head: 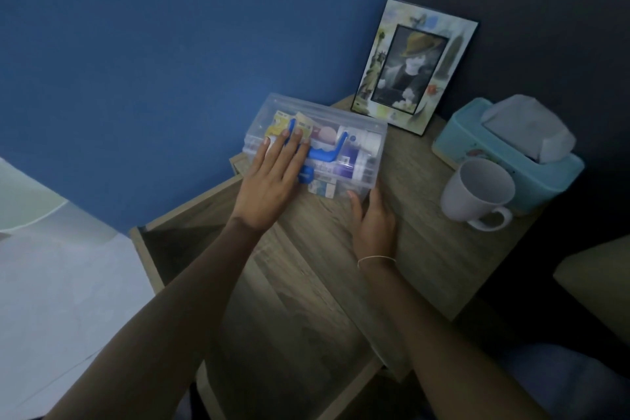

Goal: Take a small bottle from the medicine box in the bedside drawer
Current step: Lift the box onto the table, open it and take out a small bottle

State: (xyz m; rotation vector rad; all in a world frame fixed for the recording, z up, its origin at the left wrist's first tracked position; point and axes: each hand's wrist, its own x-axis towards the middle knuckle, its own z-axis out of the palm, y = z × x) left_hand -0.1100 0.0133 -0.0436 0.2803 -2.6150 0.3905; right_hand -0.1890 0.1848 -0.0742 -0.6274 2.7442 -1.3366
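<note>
A clear plastic medicine box (358, 136) with a blue handle (325, 155) and a blue latch sits on top of the wooden bedside table (426, 242), lid closed. Packets and white containers show through its walls; I cannot single out a small bottle. My left hand (272, 181) lies flat on the lid, fingers spread over the handle's left end. My right hand (373, 222) grips the box's near right corner, thumb against its front wall. The drawer (289, 317) below stands pulled out, its wooden bottom bare.
A framed photo (414, 65) leans against the dark wall behind the box. A white mug (477, 194) and a turquoise tissue box (508, 150) stand at the right. Blue wall is at left, pale floor lower left, and a cushion edge (600, 276) at far right.
</note>
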